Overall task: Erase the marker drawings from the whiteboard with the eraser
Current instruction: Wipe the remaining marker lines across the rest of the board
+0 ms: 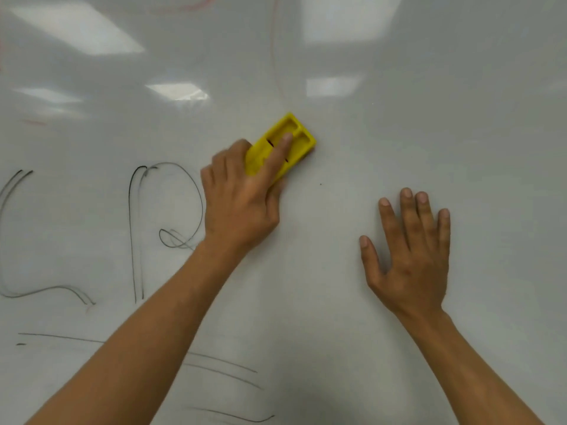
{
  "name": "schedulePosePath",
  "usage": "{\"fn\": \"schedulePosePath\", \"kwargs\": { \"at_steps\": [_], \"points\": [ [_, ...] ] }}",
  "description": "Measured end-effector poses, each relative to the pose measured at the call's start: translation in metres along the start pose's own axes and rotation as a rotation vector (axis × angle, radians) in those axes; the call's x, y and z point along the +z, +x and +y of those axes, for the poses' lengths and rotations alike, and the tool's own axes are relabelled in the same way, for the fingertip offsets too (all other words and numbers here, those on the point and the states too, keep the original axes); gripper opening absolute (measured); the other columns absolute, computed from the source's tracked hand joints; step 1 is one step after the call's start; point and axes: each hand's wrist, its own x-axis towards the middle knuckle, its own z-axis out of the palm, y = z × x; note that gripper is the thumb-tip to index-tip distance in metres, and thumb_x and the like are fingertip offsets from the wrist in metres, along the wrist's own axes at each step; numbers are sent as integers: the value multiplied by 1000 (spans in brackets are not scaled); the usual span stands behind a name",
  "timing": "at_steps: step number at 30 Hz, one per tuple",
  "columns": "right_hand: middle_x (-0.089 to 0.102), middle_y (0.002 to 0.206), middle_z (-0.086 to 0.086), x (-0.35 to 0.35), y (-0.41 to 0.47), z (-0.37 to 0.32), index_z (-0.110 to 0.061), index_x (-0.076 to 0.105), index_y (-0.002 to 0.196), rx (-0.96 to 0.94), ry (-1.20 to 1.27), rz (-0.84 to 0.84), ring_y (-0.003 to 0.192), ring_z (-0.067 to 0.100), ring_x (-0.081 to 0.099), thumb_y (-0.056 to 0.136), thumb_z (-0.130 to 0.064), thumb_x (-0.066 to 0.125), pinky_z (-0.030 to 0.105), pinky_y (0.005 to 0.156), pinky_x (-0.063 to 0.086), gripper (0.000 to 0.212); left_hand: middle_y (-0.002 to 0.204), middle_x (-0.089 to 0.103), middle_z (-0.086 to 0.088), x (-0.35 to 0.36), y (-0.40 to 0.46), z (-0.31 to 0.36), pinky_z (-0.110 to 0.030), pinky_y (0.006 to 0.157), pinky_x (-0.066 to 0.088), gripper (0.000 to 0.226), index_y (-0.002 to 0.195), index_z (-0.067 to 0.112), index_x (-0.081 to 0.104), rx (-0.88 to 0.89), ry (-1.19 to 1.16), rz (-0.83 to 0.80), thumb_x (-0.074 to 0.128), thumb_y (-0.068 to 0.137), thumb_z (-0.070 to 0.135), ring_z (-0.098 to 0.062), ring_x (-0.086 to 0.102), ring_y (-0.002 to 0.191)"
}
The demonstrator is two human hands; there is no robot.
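The whiteboard (399, 133) fills the whole view. A yellow eraser (299, 139) lies flat on it just above the middle. My left hand (239, 200) grips the eraser's near end, index finger stretched along its top. My right hand (411, 250) rests flat on the board to the right, fingers spread, holding nothing. Black marker drawings (167, 204) sit left of my left hand: a looped letter shape and a curved stroke at the far left (12, 228). More black lines (221, 369) run near the bottom edge, partly hidden by my left forearm.
Faint red marker traces show at the top (196, 6) and as a thin curved line (276, 65) above the eraser. Ceiling lights reflect off the glossy surface. The board's right half carries no marks.
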Motion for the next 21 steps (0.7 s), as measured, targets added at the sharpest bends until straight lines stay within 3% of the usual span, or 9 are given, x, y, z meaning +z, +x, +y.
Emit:
{"fn": "schedulePosePath", "kwargs": {
  "at_steps": [3,7,10,12,17,19,21],
  "points": [
    [36,155,19,-1,1,-1,-8,44,148,4,5,-2,146,36,29,101,-43,47,57,121,18,58,125,48,-22,3,-2,12,-41,80,30,57,148,34,37,-63,-13,12,55,94,35,-32,40,103],
    [38,154,19,-3,1,-1,-7,47,146,6,15,7,146,35,31,100,-41,50,57,120,20,57,123,42,-17,5,-62,37,-43,79,35,66,148,36,34,255,-29,-76,60,88,27,-35,50,100],
    [38,154,19,-2,1,-1,-8,47,146,4,4,15,146,35,31,99,-41,51,57,120,20,58,119,52,-18,3,-68,32,-42,76,37,68,146,37,38,355,-13,-91,64,85,23,-36,55,95],
    [37,155,19,-2,1,-1,-7,46,147,1,6,0,146,35,30,100,-42,49,57,120,20,58,121,50,-19,0,-44,20,-42,77,35,68,147,37,36,282,15,-80,61,85,24,-35,50,97],
    [36,156,19,-3,1,-1,-7,45,147,6,15,-10,147,35,29,100,-42,48,57,121,18,59,123,49,-23,-3,9,0,-42,79,30,55,148,33,38,-157,18,9,52,95,36,-32,40,101],
    [37,155,19,-4,2,-1,-7,46,147,4,25,-12,147,35,30,99,-42,50,58,120,20,59,124,48,-23,1,-8,7,-42,80,30,56,148,32,37,-116,4,13,53,95,34,-33,42,102],
    [40,154,19,-5,3,-1,-8,49,145,-1,26,-6,146,35,33,99,-42,52,58,119,23,57,124,46,-23,3,-43,15,-42,81,33,60,148,32,36,81,2,-22,56,91,29,-36,47,102]
  ]
}}
